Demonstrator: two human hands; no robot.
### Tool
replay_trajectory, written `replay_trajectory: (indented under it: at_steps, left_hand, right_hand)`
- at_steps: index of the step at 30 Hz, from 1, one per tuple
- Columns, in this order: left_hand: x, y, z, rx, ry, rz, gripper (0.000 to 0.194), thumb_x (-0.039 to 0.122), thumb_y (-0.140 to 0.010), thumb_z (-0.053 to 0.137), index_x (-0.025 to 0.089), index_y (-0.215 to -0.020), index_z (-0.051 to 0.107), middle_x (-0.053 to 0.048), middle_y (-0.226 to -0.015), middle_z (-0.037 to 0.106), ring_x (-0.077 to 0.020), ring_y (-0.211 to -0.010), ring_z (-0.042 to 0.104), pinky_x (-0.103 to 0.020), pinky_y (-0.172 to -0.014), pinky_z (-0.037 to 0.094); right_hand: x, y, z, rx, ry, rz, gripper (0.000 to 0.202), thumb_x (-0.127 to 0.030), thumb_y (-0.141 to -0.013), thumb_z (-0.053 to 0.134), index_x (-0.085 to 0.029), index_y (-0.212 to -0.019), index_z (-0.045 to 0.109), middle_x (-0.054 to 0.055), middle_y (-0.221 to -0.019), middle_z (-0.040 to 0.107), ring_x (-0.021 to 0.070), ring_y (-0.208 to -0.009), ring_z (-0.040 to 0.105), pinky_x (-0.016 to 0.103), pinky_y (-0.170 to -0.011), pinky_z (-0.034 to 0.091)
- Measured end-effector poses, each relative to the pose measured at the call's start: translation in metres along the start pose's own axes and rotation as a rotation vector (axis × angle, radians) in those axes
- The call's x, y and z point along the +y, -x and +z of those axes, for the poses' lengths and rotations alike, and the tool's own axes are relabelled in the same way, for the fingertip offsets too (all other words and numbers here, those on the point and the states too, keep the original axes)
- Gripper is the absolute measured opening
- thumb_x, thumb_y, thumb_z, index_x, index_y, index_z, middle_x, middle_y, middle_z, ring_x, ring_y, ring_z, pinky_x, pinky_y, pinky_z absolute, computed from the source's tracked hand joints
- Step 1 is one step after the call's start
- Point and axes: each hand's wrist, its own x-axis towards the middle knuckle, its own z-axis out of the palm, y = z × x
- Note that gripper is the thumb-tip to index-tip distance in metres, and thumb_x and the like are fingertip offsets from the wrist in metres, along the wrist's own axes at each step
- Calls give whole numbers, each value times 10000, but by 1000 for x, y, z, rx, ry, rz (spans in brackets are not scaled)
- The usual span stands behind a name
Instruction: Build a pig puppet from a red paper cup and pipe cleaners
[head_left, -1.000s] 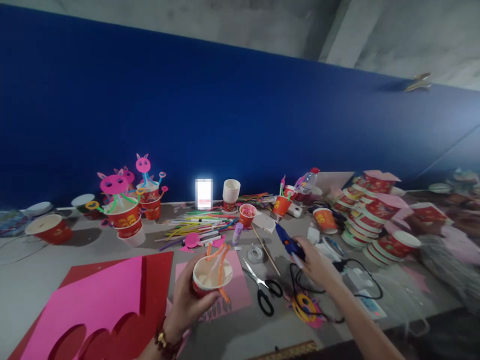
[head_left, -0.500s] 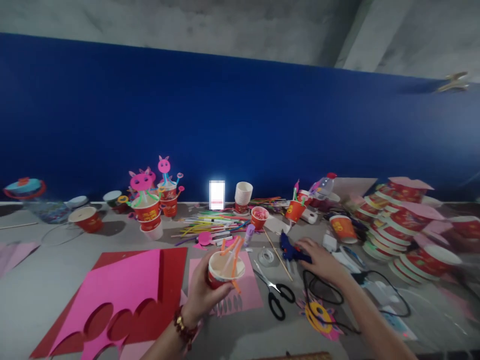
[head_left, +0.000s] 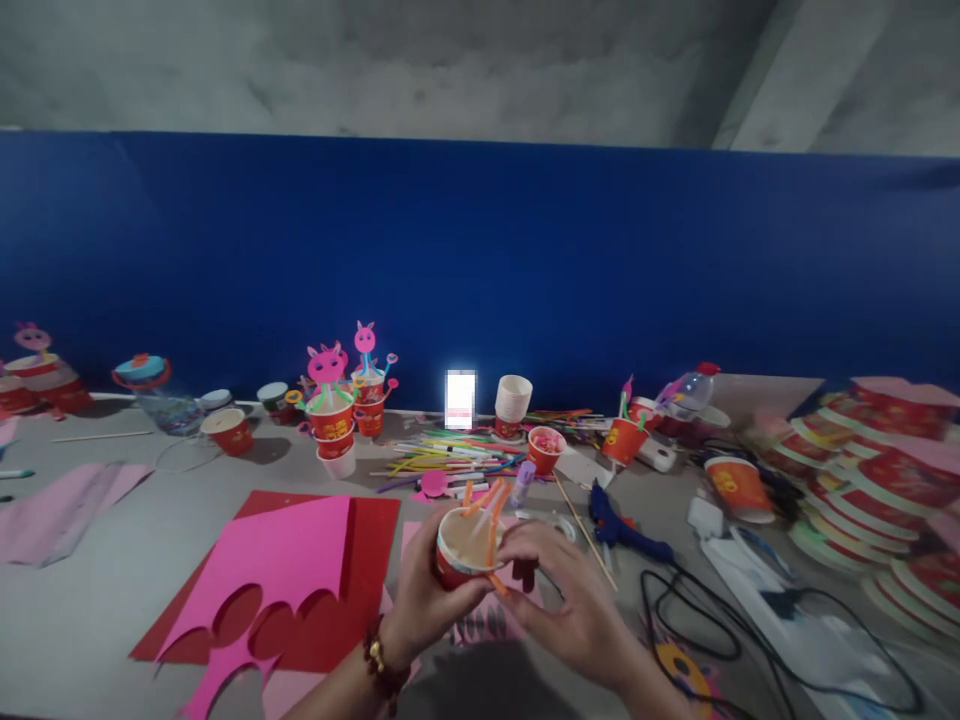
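A red-and-white paper cup (head_left: 457, 572) is tilted in my left hand (head_left: 416, 590), which is wrapped round its side, its open mouth facing me. Orange strips (head_left: 491, 540) that look like pipe cleaners stand up out of the cup, and one end pokes out low on its right side. My right hand (head_left: 574, 605) is at that side of the cup, its thumb at the poking end and its fingers curled near the rim. Beneath both hands lies a pink sheet (head_left: 412, 535) with slits cut in it.
A blue glue gun (head_left: 622, 525) lies to the right, its black cord looping forward. Pink and red sheets (head_left: 375, 560) lie on the left. Behind are pipe cleaners (head_left: 442, 455), a purple glue stick (head_left: 523, 483) and decorated cups (head_left: 331, 425). Stacked cups (head_left: 877, 480) stand far right.
My right hand has let go of the glue gun, which now lies on the table, and has moved left to the cup. The left hand keeps holding the cup. The view has shifted.
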Motion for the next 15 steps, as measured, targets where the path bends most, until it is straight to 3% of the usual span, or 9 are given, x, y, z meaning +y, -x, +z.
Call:
replay_trajectory:
  at_steps: [7,15]
  left_hand:
    - [-15,-2,-15,-31,-45,62,645,404,-742,808,208,-1302,555,-145,-1208,701,-312,-1056,705,-450,-915,584]
    - [-39,-6,-10,-57,38,139,720,452,-736,810,215,-1351,519,-154,-1233,686,-329,-1075,705,-453,-914,593]
  right_hand:
    - [7,-8,15,58,-147,-37,110,-166,-869,616,-217,-964,636,54,-913,682,167,-724,640,249,-624,544]
    - [26,-13,29,168,-165,-76,136,-128,-800,701,-230,-870,644,29,-832,699,193,-820,686,235,-682,572]
